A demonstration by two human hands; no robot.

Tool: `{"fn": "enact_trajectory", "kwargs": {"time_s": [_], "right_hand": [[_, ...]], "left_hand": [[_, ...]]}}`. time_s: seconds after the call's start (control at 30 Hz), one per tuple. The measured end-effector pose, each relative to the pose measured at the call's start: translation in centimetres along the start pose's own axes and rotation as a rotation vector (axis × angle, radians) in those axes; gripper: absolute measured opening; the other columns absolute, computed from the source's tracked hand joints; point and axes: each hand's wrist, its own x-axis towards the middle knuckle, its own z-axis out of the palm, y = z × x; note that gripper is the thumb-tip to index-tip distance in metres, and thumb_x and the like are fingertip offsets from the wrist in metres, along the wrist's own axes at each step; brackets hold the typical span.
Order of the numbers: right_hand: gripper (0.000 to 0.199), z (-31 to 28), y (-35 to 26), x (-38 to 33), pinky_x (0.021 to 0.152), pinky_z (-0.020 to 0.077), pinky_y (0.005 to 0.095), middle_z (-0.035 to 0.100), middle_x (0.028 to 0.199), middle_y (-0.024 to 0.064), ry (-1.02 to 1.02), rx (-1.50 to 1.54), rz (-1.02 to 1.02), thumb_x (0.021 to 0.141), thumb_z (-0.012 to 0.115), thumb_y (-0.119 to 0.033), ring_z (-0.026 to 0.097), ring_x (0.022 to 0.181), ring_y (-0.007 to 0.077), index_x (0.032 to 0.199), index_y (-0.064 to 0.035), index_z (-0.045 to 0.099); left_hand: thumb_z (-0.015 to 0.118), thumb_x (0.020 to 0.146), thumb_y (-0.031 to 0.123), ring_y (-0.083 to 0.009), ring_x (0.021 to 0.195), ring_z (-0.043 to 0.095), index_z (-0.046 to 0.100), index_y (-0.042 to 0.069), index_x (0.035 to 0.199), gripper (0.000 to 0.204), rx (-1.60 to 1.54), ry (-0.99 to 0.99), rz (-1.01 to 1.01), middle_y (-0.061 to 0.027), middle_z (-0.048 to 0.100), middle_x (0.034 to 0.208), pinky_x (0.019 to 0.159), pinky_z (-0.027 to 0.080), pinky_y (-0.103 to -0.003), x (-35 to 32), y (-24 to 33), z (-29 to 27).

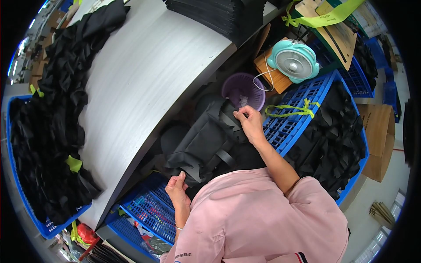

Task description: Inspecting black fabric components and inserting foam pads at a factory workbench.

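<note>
A black fabric piece [201, 136] with sewn seams and a strap-like loop lies across my lap, stretched between both hands. My left hand [177, 189] pinches its near left edge, thumb against fingers. At the far right end, my right hand [249, 122] pinches another edge of the same cloth. The exact kind of article is not clear from its folds. Just beyond my right hand stands a purple basket [262, 101] with a few scraps inside.
A grey-white table [144, 57] curves along the left, bearing a black fabric stack [215, 17]. Black pieces fill blue crates at left [17, 175] and right [313, 109]. A turquoise fan [302, 48] sits beyond the purple basket. Another blue crate [151, 208] stands by my left forearm.
</note>
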Motion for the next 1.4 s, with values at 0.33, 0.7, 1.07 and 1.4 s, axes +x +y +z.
{"fn": "enact_trajectory", "kwargs": {"time_s": [0.33, 0.7, 1.07, 1.4], "right_hand": [[0.018, -0.2, 0.8, 0.4, 0.068, 0.0497, 0.0309, 0.07, 0.078, 0.0092, 0.016, 0.072, 0.03, 0.08, 0.076, -0.015, 0.064, 0.073, 0.0146, 0.083, -0.0003, 0.067], [0.03, -5.2, -2.3, 0.2, 0.079, 0.0521, 0.025, 0.071, 0.101, 0.0023, -0.636, 0.442, 0.33, 0.085, 0.076, -0.014, 0.065, 0.088, 0.0093, 0.111, -0.0012, 0.069], [0.031, -30.6, 3.0, -4.9, 0.081, 0.0533, 0.0261, 0.068, 0.104, 0.0011, -0.13, 0.25, 0.194, 0.086, 0.065, -0.003, 0.064, 0.089, 0.0103, 0.117, -0.0023, 0.064], [0.024, -43.5, 12.0, -5.0, 0.085, 0.0486, 0.029, 0.067, 0.101, -0.0009, -0.011, -0.308, 0.461, 0.085, 0.07, -0.008, 0.06, 0.094, 0.0119, 0.108, -0.0023, 0.066]], "left_hand": [[0.073, 0.09, 0.013, -0.0031, 0.054, 0.052, 0.062, 0.014, 0.072, 0.022, -0.022, -0.058, -0.048, 0.0054, 0.06, 0.065, 0.049, 0.043, -0.018, 0.0, 0.4, -0.3], [0.074, 0.087, 0.005, -0.0016, 0.054, 0.054, 0.059, 0.011, 0.08, 0.017, 0.198, -0.215, 0.08, 0.0065, 0.059, 0.067, 0.047, 0.049, -0.019, 0.2, 1.1, 0.4], [0.062, 0.098, 0.015, -0.0156, 0.071, 0.069, 0.065, 0.001, 0.113, 0.021, 0.182, -0.601, -0.016, -0.0114, 0.071, 0.098, 0.063, 0.058, -0.028, -1.3, -0.2, 2.5], [0.06, 0.1, 0.017, -0.0182, 0.083, 0.07, 0.064, 0.0, 0.114, 0.022, 0.062, -0.603, -0.017, -0.0125, 0.07, 0.102, 0.07, 0.059, -0.03, -0.6, -0.9, 1.8]]}}
